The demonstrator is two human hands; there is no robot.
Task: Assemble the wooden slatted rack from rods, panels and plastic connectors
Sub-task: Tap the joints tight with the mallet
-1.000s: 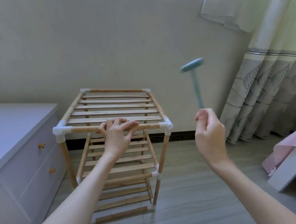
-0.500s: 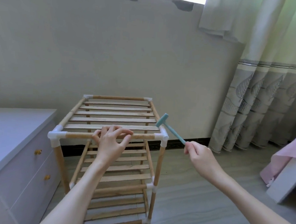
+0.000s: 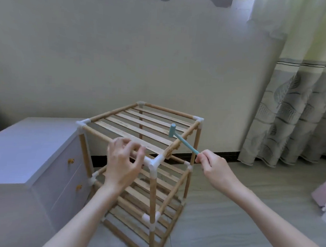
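The wooden slatted rack stands on the floor with one corner toward me. It has three slatted tiers joined by white plastic connectors. My left hand curls over the top front rod, just left of the near corner connector. My right hand grips the end of the handle of a small teal hammer. The hammer's head lies over the top tier beside the right side rod; I cannot tell whether it touches the wood.
A pale drawer cabinet with small gold knobs stands close against the rack's left side. The wall is right behind the rack. A grey patterned curtain hangs at the right, and a pink object sits at the right edge. Grey floor spreads to the right.
The hammer swung down from high in the air onto the near right corner connector, then moved farther back along the right side rod. The rack now shows corner-on; my left hand stayed on the front rod.
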